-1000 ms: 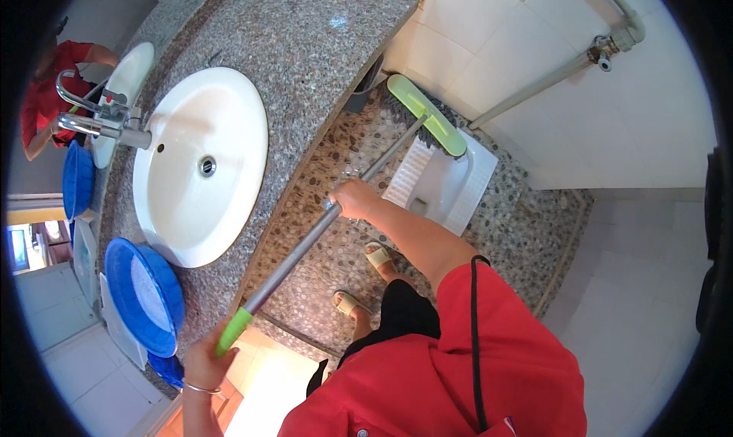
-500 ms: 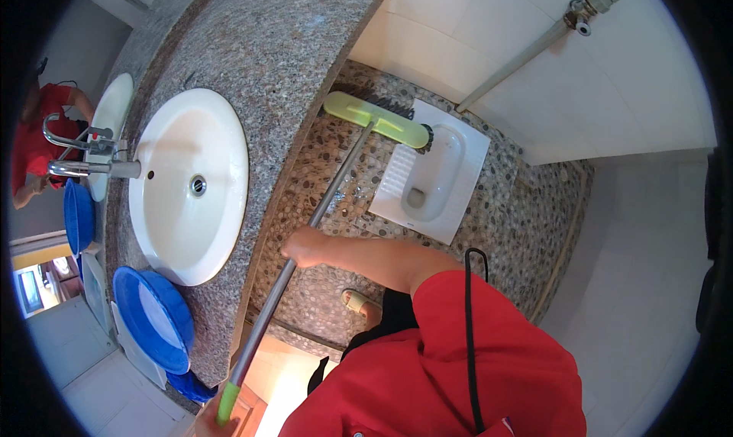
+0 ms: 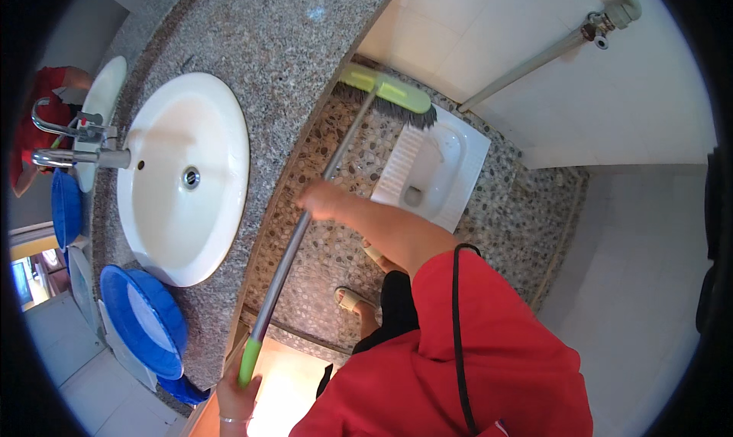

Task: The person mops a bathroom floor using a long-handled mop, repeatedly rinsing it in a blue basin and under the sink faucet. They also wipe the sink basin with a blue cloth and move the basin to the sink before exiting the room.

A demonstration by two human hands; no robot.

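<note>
A long-handled broom (image 3: 285,269) slants across the space beside the counter, with a grey metal pole and a green end grip. Around the green grip at the lower left, my left hand (image 3: 238,397) is closed. Farther up, my right hand (image 3: 322,200) wraps round the middle of the pole. The light green broom head (image 3: 393,92) lies at the far end, its dark bristles turned toward me. Its right end overlaps the far edge of the white squat toilet (image 3: 389,174); its left end lies close by the counter edge.
On the left, a speckled granite counter (image 3: 294,48) bears a white oval sink (image 3: 233,132), a chrome tap (image 3: 84,158) and a blue basin (image 3: 183,334). A pipe (image 3: 527,70) with a valve runs along the tiled far wall. My sandalled feet stand on the pebble-patterned floor (image 3: 305,307).
The broom head has moved away toward the far wall and tipped, so its bristles now show on the near side. Both hands have moved forward with the pole.
</note>
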